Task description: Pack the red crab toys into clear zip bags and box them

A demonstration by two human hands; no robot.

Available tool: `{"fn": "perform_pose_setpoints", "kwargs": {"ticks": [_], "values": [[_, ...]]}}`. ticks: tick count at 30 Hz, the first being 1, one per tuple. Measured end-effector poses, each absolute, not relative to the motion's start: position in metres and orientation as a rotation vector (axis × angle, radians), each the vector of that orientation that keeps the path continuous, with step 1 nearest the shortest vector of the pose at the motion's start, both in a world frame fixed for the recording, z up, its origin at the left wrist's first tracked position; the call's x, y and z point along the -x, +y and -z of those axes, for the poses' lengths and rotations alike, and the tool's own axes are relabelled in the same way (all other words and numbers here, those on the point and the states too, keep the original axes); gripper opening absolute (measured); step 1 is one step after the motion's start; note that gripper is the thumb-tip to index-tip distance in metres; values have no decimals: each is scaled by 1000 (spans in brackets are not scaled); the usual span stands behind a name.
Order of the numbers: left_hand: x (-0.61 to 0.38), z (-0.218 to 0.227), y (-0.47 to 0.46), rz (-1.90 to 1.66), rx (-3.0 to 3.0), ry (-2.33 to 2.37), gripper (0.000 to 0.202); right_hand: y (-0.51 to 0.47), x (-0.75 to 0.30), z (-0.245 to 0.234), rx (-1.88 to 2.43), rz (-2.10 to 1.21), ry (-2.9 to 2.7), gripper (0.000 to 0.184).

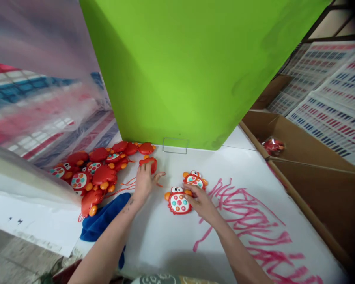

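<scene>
My left hand (144,180) reaches to a red crab toy (149,163) lying shell-up at the edge of a pile of several red crab toys (94,173); its fingers curl on it. My right hand (201,202) rests its fingers against a face-up crab toy (178,202) with coloured buttons on the white table (171,244). A second face-up crab toy (195,179) sits just behind, close to the right fingers. Orange strings trail from the pile toward my left hand.
A big green board (195,71) stands upright behind the toys. A blue cloth (102,221) lies under my left forearm. Pink scribbles (248,217) mark the table. A cardboard box (298,157) at right holds a bagged red toy (273,146). Plastic sheeting covers striped material at left.
</scene>
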State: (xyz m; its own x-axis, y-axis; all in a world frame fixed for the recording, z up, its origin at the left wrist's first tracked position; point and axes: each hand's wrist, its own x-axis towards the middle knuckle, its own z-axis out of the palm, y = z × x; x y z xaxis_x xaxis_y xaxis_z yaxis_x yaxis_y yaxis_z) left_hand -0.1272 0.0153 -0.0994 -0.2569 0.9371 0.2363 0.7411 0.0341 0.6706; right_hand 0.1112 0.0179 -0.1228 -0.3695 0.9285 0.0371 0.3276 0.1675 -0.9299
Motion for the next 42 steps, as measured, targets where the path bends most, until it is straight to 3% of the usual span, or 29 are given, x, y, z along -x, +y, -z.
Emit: {"fn": "perform_pose_setpoints", "kwargs": {"ticks": [2,4,10,15,19,21,25,28,36,42], "values": [[141,103,33,-1021,-1677,2085,72,18,-112,116,1232,-992,-1862,37],[151,106,47,-1056,-1562,1990,74,15,-109,111,1212,-981,-1864,38],[140,96,40,-1220,-1396,1721,44,4,-86,109,1095,-1535,-1599,46],[83,79,-5,-1546,-955,1198,45,-10,-54,102,1008,-1789,-1185,51],[67,69,-37,-1527,-768,1005,59,-13,-49,95,818,-1868,-969,44],[74,65,-44,-1438,-787,1040,63,-11,-58,92,764,-1850,-998,40],[94,55,-49,-1245,-813,1136,44,-9,-76,84,813,-1710,-1333,36],[97,50,-52,-1180,-838,1131,47,-11,-80,79,910,-1520,-1521,39],[87,62,-60,-1309,-806,1111,44,-28,-73,74,1045,-1184,-1682,38],[91,73,-55,-1284,-921,1208,40,-21,-69,76,1018,-1224,-1715,37]]}}
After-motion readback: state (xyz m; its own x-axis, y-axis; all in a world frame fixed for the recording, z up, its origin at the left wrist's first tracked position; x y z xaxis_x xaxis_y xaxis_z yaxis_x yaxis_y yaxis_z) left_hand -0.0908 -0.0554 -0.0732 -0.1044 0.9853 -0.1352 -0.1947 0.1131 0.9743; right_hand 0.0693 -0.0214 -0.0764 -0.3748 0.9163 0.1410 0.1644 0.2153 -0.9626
